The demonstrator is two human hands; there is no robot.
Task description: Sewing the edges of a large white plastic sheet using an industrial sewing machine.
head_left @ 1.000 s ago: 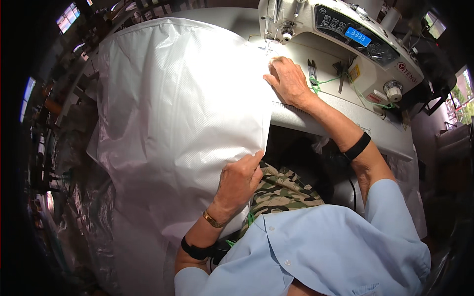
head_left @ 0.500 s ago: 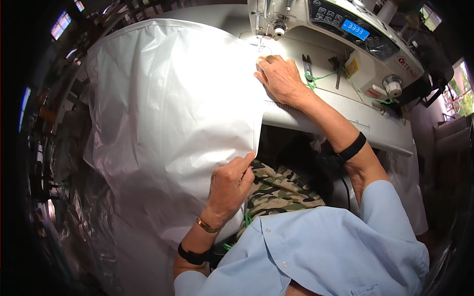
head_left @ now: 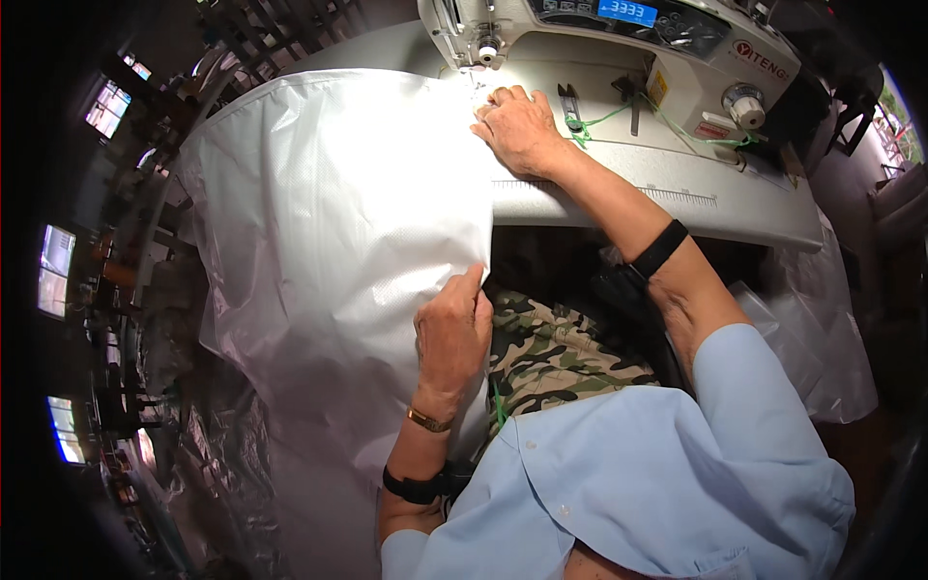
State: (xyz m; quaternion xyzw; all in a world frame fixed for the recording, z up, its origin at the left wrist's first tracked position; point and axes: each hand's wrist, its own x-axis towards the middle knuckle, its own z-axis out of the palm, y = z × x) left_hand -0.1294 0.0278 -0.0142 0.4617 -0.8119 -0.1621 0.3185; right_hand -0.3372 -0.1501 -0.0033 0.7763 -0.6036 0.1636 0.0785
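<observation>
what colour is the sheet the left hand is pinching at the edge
The sheet is white with a slight sheen; it shows in the head view.

You have a harsh glare by the needle end of the machine (head_left: 476, 34), bleaching the far right of the sheet (head_left: 319, 227) to featureless white. Your right hand (head_left: 519, 130), close to it, is brightly lit; under the bench (head_left: 744, 208), shadow swallows detail. Windows (head_left: 56, 271) glow at left and right, yet the left background is murky. The fisheye bends outer lines, and your picture's rim falls to black.
</observation>
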